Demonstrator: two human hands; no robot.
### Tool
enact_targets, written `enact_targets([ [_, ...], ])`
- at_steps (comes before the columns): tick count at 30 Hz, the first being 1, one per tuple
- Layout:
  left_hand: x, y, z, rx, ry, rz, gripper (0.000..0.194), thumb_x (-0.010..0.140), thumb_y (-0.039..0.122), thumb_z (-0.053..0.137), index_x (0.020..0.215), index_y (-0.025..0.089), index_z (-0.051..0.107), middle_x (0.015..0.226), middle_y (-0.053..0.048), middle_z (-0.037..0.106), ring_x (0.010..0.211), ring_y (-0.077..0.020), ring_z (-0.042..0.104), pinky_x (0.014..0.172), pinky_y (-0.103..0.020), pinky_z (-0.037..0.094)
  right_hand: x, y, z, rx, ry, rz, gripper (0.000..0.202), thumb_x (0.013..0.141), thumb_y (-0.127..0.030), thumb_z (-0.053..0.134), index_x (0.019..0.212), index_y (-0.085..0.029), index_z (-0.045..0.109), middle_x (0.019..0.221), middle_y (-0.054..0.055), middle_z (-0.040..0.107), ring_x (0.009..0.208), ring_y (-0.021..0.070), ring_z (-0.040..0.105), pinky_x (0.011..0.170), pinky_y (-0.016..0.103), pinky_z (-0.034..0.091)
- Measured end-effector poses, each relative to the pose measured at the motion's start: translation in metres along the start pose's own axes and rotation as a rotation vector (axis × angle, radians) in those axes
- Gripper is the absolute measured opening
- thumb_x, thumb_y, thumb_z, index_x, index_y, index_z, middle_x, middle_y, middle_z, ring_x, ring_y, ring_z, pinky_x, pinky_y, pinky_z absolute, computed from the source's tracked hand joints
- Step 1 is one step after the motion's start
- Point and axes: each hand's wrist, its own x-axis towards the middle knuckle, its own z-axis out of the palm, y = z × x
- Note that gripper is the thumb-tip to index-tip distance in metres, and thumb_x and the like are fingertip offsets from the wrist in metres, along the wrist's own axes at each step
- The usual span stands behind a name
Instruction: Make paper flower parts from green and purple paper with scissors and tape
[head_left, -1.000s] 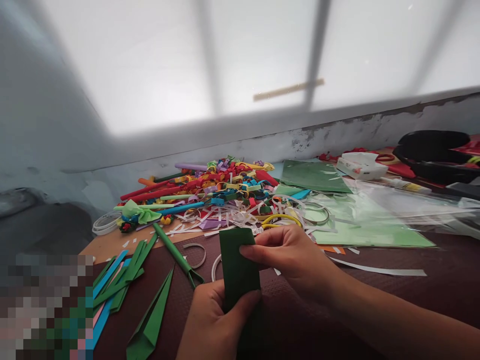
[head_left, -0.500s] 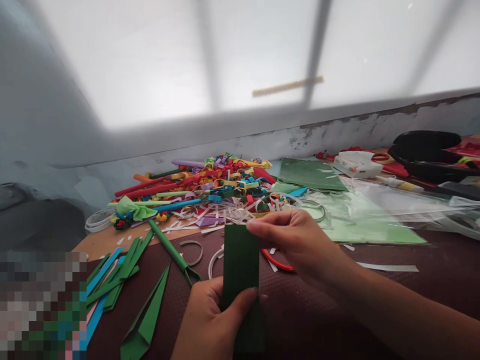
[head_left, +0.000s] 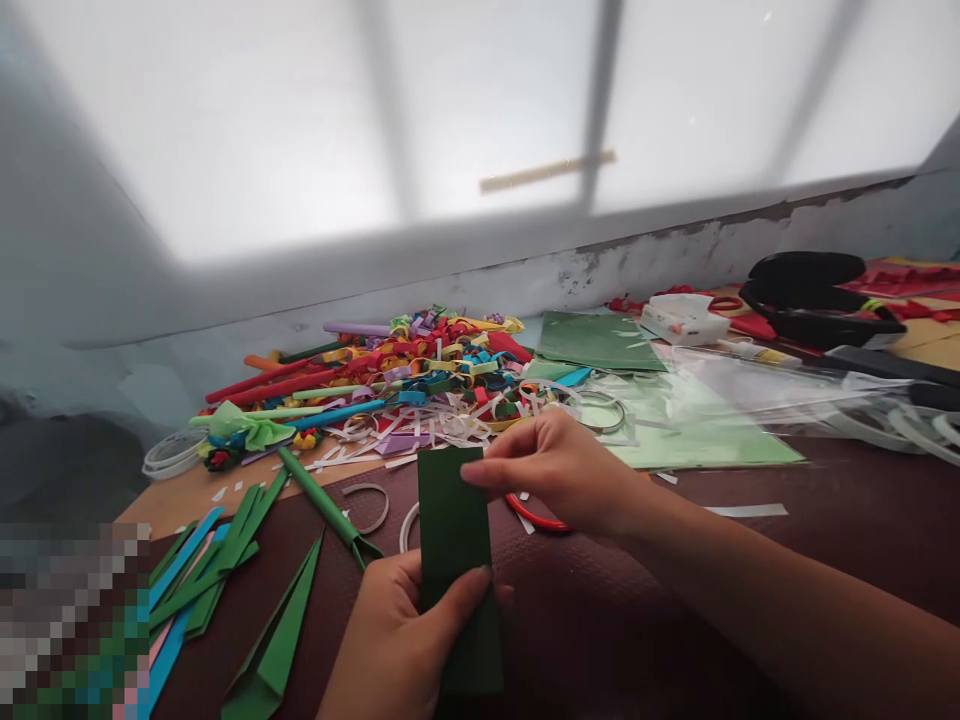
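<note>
Holding a dark green paper strip [head_left: 454, 525] upright between two hands, head view.
Left hand [head_left: 401, 635] closed around the strip's lower part, thumb flat across its front; right hand [head_left: 551, 470] narrowed to a pinch on its upper right edge. Strip is held over the dark brown tabletop [head_left: 600, 640]. Left of strip: rolled green tube [head_left: 319, 495], then folded green piece [head_left: 281, 640], nearer the viewer. Right of strip: red ring [head_left: 540, 518], partly hidden. Behind strip: heap of coloured paper chains [head_left: 457, 370].

The green strip [head_left: 454, 525] is matt paper, the maroon tabletop [head_left: 585, 610] pebbled, the clear sheet [head_left: 780, 388] glossy plastic
</note>
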Motion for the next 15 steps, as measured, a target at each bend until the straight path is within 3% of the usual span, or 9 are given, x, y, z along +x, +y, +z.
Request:
enact_targets([
  [4,-0.001,0.001,0.002,0.030,-0.023,0.032,0.043,0.060,0.048,0.090,0.082,0.014,0.078,0.073,-0.007,0.077,0.063,-0.0151,0.066,0.059,-0.021,0.050,0.005,-0.005,-0.005,0.176,0.077,-0.040,0.035,0.052,-0.043,0.094,0.067,-0.016,0.078,0.071,0.005,0.075,0.069,0.0163,0.068,0.070,0.030,0.052],
  [9,-0.003,0.002,0.003,0.064,-0.038,0.077,0.039,0.061,0.043,0.090,0.084,0.015,0.077,0.075,-0.005,0.077,0.067,-0.0187,0.068,0.062,-0.024,0.052,0.010,-0.011,-0.009,0.220,0.143,-0.058,0.037,0.053,-0.042,0.093,0.069,-0.015,0.074,0.069,0.003,0.073,0.069,0.0163,0.069,0.073,0.032,0.055],
  [12,-0.004,0.001,0.004,0.146,-0.015,0.179,0.046,0.065,0.043,0.086,0.101,0.017,0.074,0.074,-0.003,0.076,0.066,-0.0181,0.068,0.062,-0.024,0.052,0.005,-0.019,-0.019,0.103,0.098,-0.098,0.035,0.057,-0.029,0.092,0.084,-0.016,0.075,0.076,0.002,0.073,0.067,0.0146,0.067,0.066,0.029,0.053],
  [15,-0.010,0.003,0.004,0.210,-0.023,0.203,0.057,0.066,0.041,0.084,0.116,0.020,0.065,0.074,-0.002,0.076,0.059,-0.0164,0.066,0.058,-0.025,0.051,-0.014,-0.027,-0.028,-0.183,0.054,-0.246,0.024,0.068,-0.019,0.084,0.090,-0.020,0.074,0.071,-0.002,0.069,0.063,0.0128,0.063,0.058,0.025,0.048],
])
